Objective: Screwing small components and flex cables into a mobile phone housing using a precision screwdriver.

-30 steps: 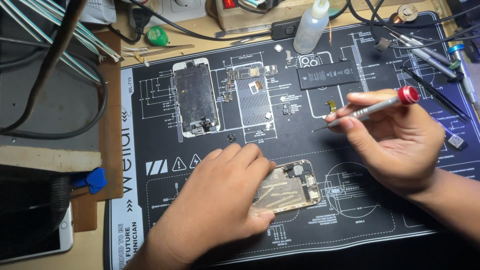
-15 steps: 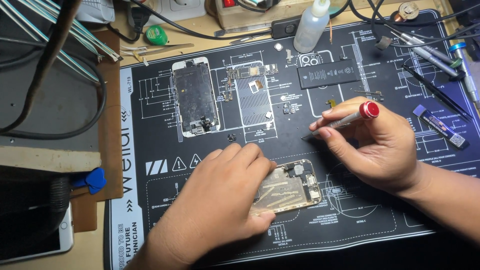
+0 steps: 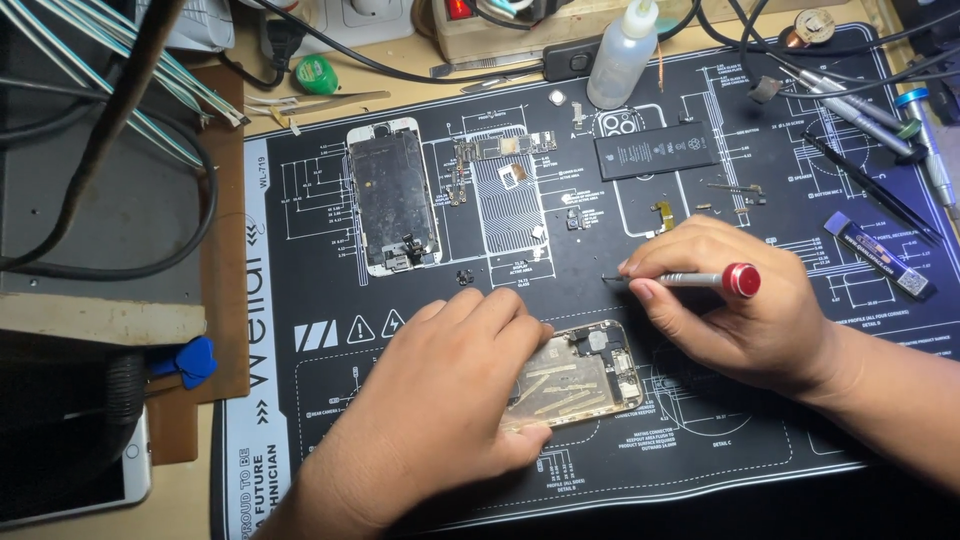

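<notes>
My left hand [image 3: 440, 400] lies flat over the left part of an opened gold phone housing [image 3: 585, 375] on the black repair mat [image 3: 330, 290], fingers holding its edges. My right hand [image 3: 745, 310] grips a slim screwdriver [image 3: 700, 280] with a red end cap, its tip touching the mat just above the housing's right end. A removed phone screen [image 3: 392, 195] lies face down at the mat's upper left. A black battery [image 3: 655, 150] and a small circuit board [image 3: 500, 150] lie on the upper mat.
A white squeeze bottle [image 3: 622, 55] stands at the mat's top edge. Tweezers, pens and a blue flat tool [image 3: 880, 255] lie at the right. Cables cross the left side. A blue pick [image 3: 190, 360] and a white phone [image 3: 90, 490] sit at lower left.
My right hand has moved left and down with the screwdriver, bringing its tip onto the mat near the housing. My left hand has stayed on the housing.
</notes>
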